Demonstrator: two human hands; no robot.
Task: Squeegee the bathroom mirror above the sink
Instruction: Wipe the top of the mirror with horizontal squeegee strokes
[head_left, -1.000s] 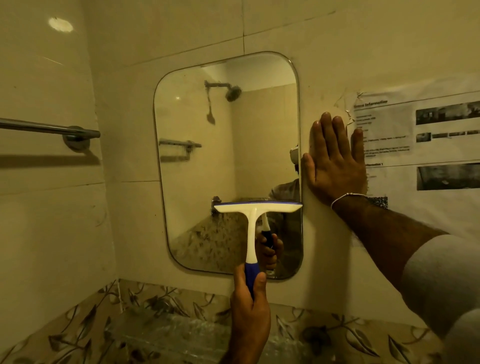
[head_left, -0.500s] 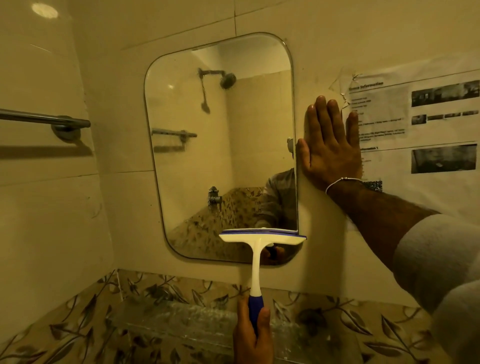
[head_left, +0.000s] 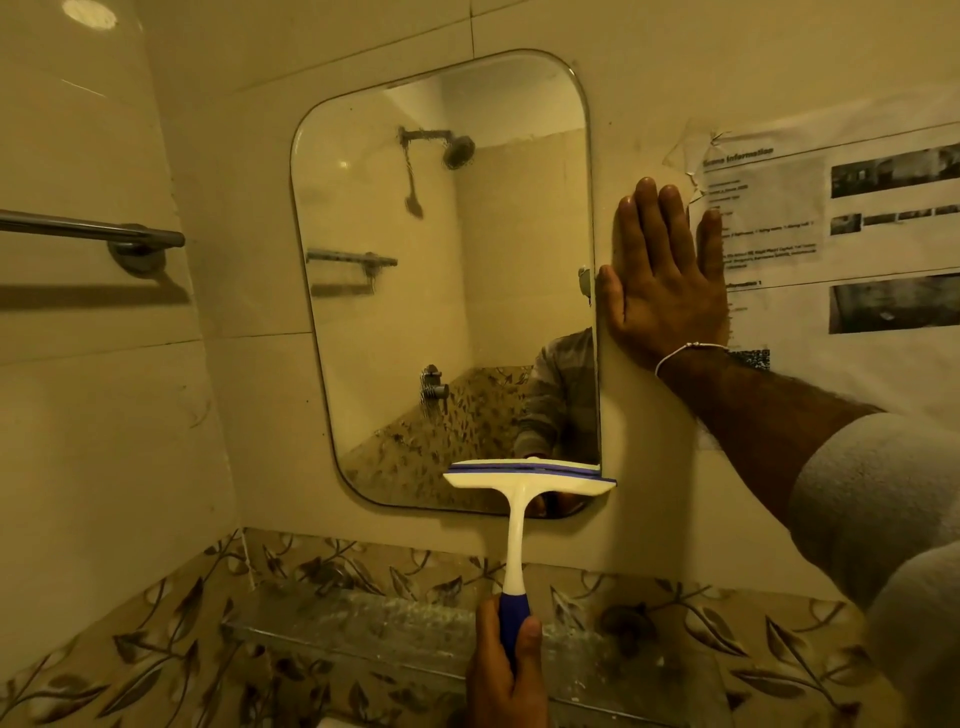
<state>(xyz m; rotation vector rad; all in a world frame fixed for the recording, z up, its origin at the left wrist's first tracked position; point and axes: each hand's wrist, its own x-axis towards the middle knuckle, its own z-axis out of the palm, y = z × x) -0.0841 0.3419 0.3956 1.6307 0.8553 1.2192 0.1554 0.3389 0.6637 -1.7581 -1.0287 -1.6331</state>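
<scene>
- The white plastic squeegee with a blue grip (head_left: 524, 486) is being held by the left hand (head_left: 506, 670), fingers wrapped around its handle; the blade is lying horizontally across the lower right corner of the rounded rectangular wall mirror (head_left: 447, 270), directly above that hand.
- The right hand (head_left: 667, 283) is being pressed flat, fingers together, against the wall tile just beside the mirror's right edge.

The mirror (head_left: 441, 291) is smooth, glossy glass with a thin bright edge. Around it the wall tiles (head_left: 104, 441) are glossy and pale, catching a lamp's glare. Left of the mirror the towel bar (head_left: 93, 228) is polished metal. Right of the mirror a printed sheet (head_left: 841, 244) is matt paper, torn and wrinkled at its near corner. At the mirror's lower edge the squeegee (head_left: 519, 499) is smooth plastic, cream with a blue grip. Below the mirror a clear shelf (head_left: 395, 634) looks streaked and cloudy. The sleeve (head_left: 883, 509) is soft matt cloth.
</scene>
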